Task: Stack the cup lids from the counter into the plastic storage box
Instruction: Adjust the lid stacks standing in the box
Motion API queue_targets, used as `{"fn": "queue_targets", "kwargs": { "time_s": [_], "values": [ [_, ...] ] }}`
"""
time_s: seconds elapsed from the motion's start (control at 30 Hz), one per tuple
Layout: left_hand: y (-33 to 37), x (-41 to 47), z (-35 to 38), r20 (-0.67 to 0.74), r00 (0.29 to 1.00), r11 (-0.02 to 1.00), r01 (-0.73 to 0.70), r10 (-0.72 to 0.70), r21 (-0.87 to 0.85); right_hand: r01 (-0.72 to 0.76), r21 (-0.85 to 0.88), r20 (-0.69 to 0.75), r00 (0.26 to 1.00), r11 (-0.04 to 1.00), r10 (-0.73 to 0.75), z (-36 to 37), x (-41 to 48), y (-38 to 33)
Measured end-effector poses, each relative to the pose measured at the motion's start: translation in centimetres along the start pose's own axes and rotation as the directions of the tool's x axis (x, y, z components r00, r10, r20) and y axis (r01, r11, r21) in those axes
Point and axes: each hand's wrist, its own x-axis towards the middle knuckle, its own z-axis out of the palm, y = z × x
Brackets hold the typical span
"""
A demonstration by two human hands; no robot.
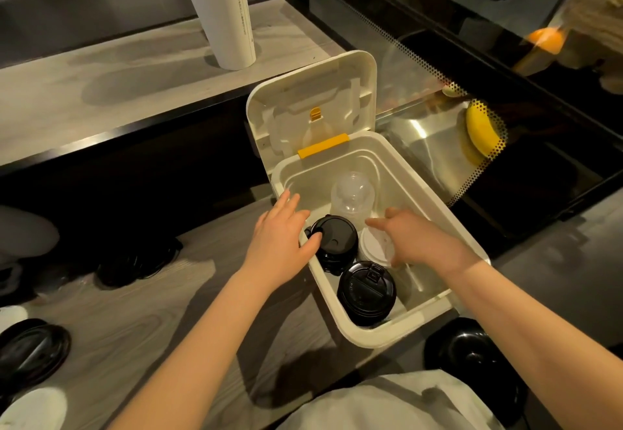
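The plastic storage box (pixel 367 335) sits on the wooden counter (pixel 135 328) with its hinged lid (pixel 320 92) thrown open. Inside stand clear dome lids (pixel 352 193) at the back, a black lid stack (pixel 337 244), white lids (pixel 372 247) and a second black stack (pixel 365 291) nearest the person. The left hand (pixel 279 244) lies across the box's left rim, fingers straight, thumb touching the black lid stack. The right hand (pixel 414 240) reaches in and grips the white lids (fingers curled round their edge). More loose black lids (pixel 138 259) lie on the counter, left of the box.

left hand (pixel 281 244): thumb touches black lids (pixel 337 244) | right hand (pixel 414 240): on white lids (pixel 372 247) | storage box (pixel 371 335): open
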Motion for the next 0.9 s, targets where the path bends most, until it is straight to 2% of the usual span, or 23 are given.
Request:
{"fn": "queue_targets", "kwargs": {
  "time_s": [0.23,0.37,0.5,0.7,0.8,0.9],
  "values": [
    [0.2,-0.4,-0.2,0.022,1.000,1.000,0.006,-0.006,0.000,-0.010,-0.021,0.032,0.999,1.000,0.010,-0.6,0.2,-0.5],
    [0.2,-0.5,-0.6,0.061,0.998,1.000,-0.002,0.002,0.005,-0.025,0.085,0.031,0.999,0.996,0.023,-0.7,-0.7,-0.7],
    [0.0,-1.4,-1.6,0.026,0.999,0.999,0.020,-0.019,-0.039,0.058,0.204,-0.152,0.988,0.977,-0.027,-2.0,-2.2,-1.8],
    [-2.3,-5.5,-4.0,-0.036,0.985,0.986,0.169,-0.169,0.007,0.271,0.216,-0.442,0.884,0.938,-0.153,-4.4,-3.4,-7.4],
    [-4.2,-8.6,-5.2,-0.064,0.962,0.963,0.267,-0.264,0.035,0.356,0.141,-0.497,0.833,0.924,-0.245,-4.9,-4.1,-11.3],
    [-6.7,-12.3,-5.7,-0.074,0.928,0.928,0.369,-0.365,0.056,0.415,0.063,-0.491,0.805,0.908,-0.334,-4.3,-4.5,-15.5]
  ]
}}
